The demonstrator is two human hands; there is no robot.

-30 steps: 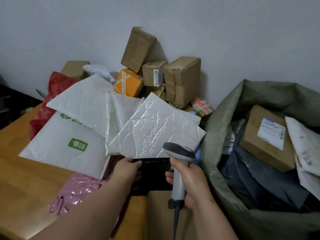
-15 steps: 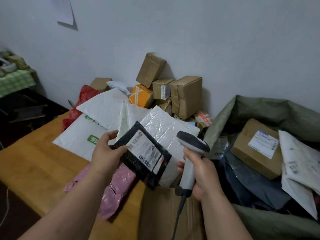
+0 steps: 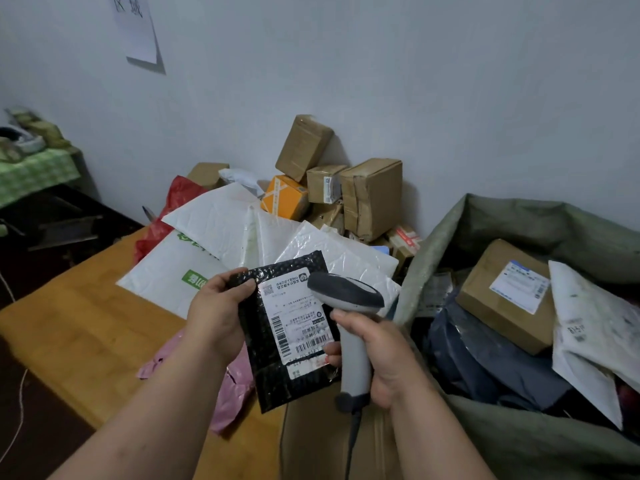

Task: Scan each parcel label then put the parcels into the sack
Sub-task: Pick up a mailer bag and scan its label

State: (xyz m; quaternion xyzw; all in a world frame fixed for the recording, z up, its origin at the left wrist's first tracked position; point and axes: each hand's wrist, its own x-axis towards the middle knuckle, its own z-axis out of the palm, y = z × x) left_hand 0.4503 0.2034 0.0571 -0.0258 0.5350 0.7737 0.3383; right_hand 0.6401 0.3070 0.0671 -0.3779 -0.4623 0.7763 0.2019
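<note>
Black bubble-plastic parcel [image 3: 287,327], pinched at its upper left corner in our left hand [image 3: 216,315], stands lengthwise just left of the grey handheld scanner [image 3: 346,296] our right hand [image 3: 377,355] grips; its head probably faces the white label [image 3: 294,317].

A wooden table [image 3: 79,327] carries most of the things. White padded bags [image 3: 221,233] lie on it in a messy fan, one over the other. One white bag [image 3: 162,275] has a green mark. A pink bag [image 3: 232,386] lies flat near the front edge. A red bag [image 3: 162,226] sits at the far left side. Brown boxes [image 3: 370,199] are piled up at the back, against the wall, with an orange box [image 3: 284,199] among them. One brown box [image 3: 303,147] leans tilted on top of the pile.
</note>
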